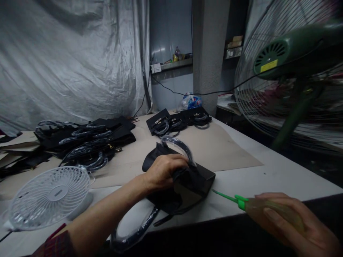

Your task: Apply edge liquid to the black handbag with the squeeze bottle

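Observation:
A black handbag (187, 185) with plastic-wrapped handles lies on the white table (270, 175) in front of me. My left hand (163, 170) is closed on the bag's top by the upper handle (179, 146). Its other handle (139, 228) hangs over the near table edge. My right hand (289, 221) is at the lower right, fingers wrapped round a green-handled tool (235, 200) whose thin tip points left toward the bag, a short gap away.
A small white desk fan (50, 196) stands at the near left. Piles of black bags (88, 141) lie at the left and more bags (177, 123) at the back. A big green floor fan (292, 71) stands at the right. Brown paper (214, 150) covers the table's middle.

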`<control>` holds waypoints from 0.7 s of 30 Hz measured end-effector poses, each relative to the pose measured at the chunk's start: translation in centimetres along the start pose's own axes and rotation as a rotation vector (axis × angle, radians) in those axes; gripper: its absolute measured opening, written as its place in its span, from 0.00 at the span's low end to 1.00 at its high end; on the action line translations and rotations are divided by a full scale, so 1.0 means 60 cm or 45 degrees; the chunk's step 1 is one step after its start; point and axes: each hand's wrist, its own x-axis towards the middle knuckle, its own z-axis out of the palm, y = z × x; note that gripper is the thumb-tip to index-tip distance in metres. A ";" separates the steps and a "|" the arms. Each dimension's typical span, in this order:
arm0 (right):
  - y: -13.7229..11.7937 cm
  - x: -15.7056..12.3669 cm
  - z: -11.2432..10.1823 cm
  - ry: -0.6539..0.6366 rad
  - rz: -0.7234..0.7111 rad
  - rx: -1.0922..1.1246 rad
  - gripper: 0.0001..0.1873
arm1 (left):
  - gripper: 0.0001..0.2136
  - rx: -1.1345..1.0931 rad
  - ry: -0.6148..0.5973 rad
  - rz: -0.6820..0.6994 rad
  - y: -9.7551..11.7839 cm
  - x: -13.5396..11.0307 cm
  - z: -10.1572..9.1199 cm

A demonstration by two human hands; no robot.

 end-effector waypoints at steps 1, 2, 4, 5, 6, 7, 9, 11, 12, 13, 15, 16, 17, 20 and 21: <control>-0.013 0.006 0.006 0.002 0.003 0.005 0.10 | 0.13 -0.020 0.028 -0.012 0.000 -0.005 0.005; -0.023 0.013 0.012 -0.001 -0.001 0.007 0.12 | 0.14 -0.039 0.055 -0.024 0.001 -0.009 0.008; -0.037 0.027 0.024 -0.025 -0.022 -0.016 0.16 | 0.14 -0.065 0.105 -0.051 0.002 -0.013 0.010; -0.041 0.033 0.029 -0.036 -0.027 -0.032 0.17 | 0.14 -0.072 0.122 -0.064 0.003 -0.014 0.011; -0.043 0.039 0.035 -0.046 -0.032 -0.050 0.18 | 0.14 -0.077 0.137 -0.075 0.003 -0.014 0.012; -0.044 0.043 0.039 -0.052 -0.038 -0.066 0.18 | 0.13 -0.080 0.149 -0.086 0.003 -0.014 0.013; -0.047 0.047 0.046 -0.088 -0.053 -0.082 0.17 | 0.13 -0.085 0.171 -0.105 0.003 -0.015 0.017; -0.051 0.047 0.047 -0.149 -0.084 -0.068 0.16 | 0.12 -0.097 0.184 -0.121 0.002 -0.019 0.022; -0.054 0.046 0.046 -0.179 -0.100 -0.057 0.15 | 0.12 -0.106 0.189 -0.126 0.001 -0.022 0.024; -0.056 0.046 0.045 -0.206 -0.115 -0.052 0.14 | 0.11 -0.114 0.198 -0.128 0.001 -0.024 0.026; -0.058 0.046 0.042 -0.214 -0.142 -0.059 0.14 | 0.10 -0.123 0.227 -0.118 0.001 -0.029 0.030; -0.058 0.046 0.040 -0.202 -0.151 -0.071 0.14 | 0.10 -0.124 0.240 -0.111 0.001 -0.030 0.031; -0.058 0.047 0.039 -0.187 -0.153 -0.083 0.13 | 0.10 -0.123 0.249 -0.106 0.002 -0.032 0.032; -0.057 0.050 0.037 -0.221 -0.142 -0.084 0.13 | 0.10 -0.110 0.250 -0.108 0.003 -0.033 0.033; -0.057 0.051 0.036 -0.248 -0.144 -0.075 0.12 | 0.10 -0.107 0.253 -0.109 0.003 -0.032 0.033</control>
